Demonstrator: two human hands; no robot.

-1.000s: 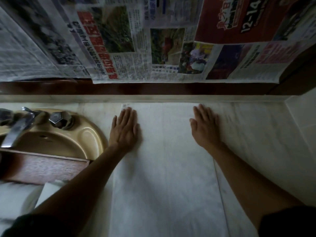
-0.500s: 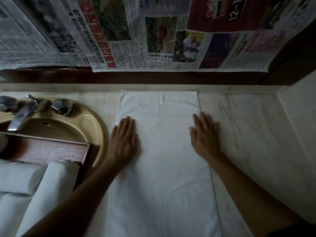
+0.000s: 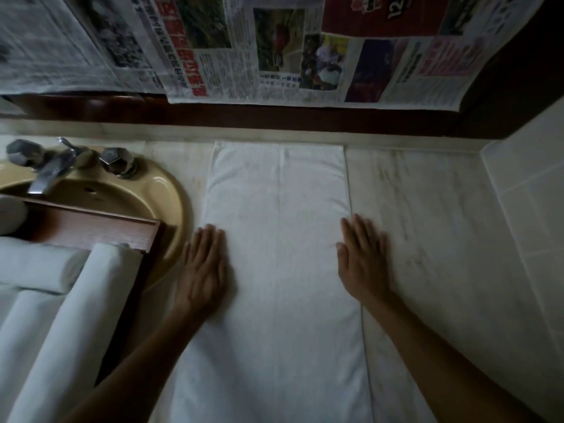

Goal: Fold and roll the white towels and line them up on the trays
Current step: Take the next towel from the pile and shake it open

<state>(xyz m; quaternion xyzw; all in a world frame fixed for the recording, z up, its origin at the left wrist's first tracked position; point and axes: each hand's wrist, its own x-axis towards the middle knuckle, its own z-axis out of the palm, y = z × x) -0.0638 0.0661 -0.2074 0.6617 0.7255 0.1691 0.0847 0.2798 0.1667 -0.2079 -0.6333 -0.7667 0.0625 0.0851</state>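
Observation:
A long white towel [image 3: 277, 254], folded into a narrow strip, lies flat on the marble counter [image 3: 427, 239] and runs from the back wall toward me. My left hand [image 3: 203, 270] presses flat on the strip's left edge, fingers straight. My right hand [image 3: 361, 257] lies flat on its right edge, partly over the counter. At the left a wooden tray [image 3: 91, 230] holds rolled white towels [image 3: 76, 315]; one long roll leans over the tray's rim.
A beige sink [image 3: 146, 190] with a chrome tap [image 3: 48, 169] and knobs sits left of the towel, partly under the tray. Newspaper sheets [image 3: 274, 50] hang on the back wall. A tiled side wall [image 3: 531, 209] bounds the counter on the right.
Both flat hands have slid along the towel's edges from its far end toward me. The view has tilted down, bringing the tray and rolled towels into sight.

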